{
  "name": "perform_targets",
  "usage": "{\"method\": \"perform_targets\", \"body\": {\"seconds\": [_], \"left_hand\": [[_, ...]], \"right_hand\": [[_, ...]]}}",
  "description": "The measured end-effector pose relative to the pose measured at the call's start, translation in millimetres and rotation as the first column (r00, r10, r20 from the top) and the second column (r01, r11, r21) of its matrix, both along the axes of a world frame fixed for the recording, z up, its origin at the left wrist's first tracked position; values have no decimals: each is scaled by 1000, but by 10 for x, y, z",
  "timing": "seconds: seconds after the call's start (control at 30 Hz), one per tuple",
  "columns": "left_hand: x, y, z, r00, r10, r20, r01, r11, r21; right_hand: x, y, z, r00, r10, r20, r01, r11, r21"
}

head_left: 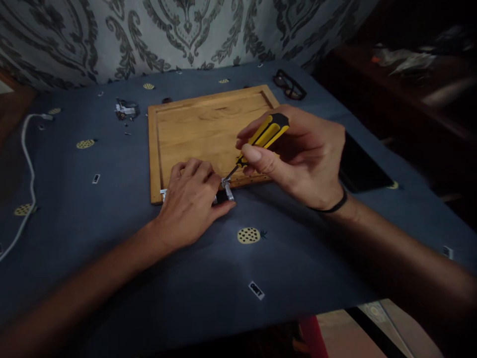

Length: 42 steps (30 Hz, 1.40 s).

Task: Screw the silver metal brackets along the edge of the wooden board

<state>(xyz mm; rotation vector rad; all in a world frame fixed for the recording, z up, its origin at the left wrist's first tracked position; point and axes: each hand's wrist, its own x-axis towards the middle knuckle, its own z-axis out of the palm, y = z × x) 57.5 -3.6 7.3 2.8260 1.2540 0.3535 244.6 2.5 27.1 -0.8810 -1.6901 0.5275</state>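
The right hand (298, 154) grips a yellow and black screwdriver (265, 136), its shaft slanting down to a metal fitting (229, 191) at the near edge of the wooden panel (212, 124), which lies on the cloth-covered bench (122, 258). The left hand (192, 201) lies over that edge, fingers bent on the wood and thumb beside the fitting; whether it grips anything underneath, I cannot tell.

The work looks partway along: the fitting is in place at the edge, with the screwdriver's tip on it, but whether it is fully fastened is too small to tell. More metal (162, 194) shows at the panel's near left corner, while loose metal parts (125, 109) lie apart, beyond the panel's left side.
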Motion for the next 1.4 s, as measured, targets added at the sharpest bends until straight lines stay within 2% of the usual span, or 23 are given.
{"method": "perform_targets", "body": {"seconds": [0.17,0.23,0.33,0.47,0.63,0.73,0.97,1.4], "left_hand": [[-3,1,1,1000,-5,13,5,1000,8],[-4,-2,2,1000,-6,11,6,1000,7],[-4,-6,2,1000,-2,0,2,1000,7],[-6,-8,-4,1000,-1,-1,1,1000,17],[-9,-6,-13,1000,-8,10,7,1000,23],[-8,-7,-10,1000,-5,3,5,1000,19],[-6,-7,-5,1000,-2,4,2,1000,17],[-2,-4,1,1000,1,-2,-1,1000,12]], "right_hand": [[53,27,34,994,91,55,-92,996,17],[62,43,36,993,91,78,-92,996,14],[57,61,13,994,-6,113,0,999,53],[20,22,-49,985,-147,95,127,974,189],[-44,-93,28,960,-235,-154,260,950,175],[-51,-102,89,948,-222,-229,261,952,157],[-26,-56,-13,983,-185,-21,186,981,51],[-58,-5,-80,993,-116,-11,116,993,2]]}}
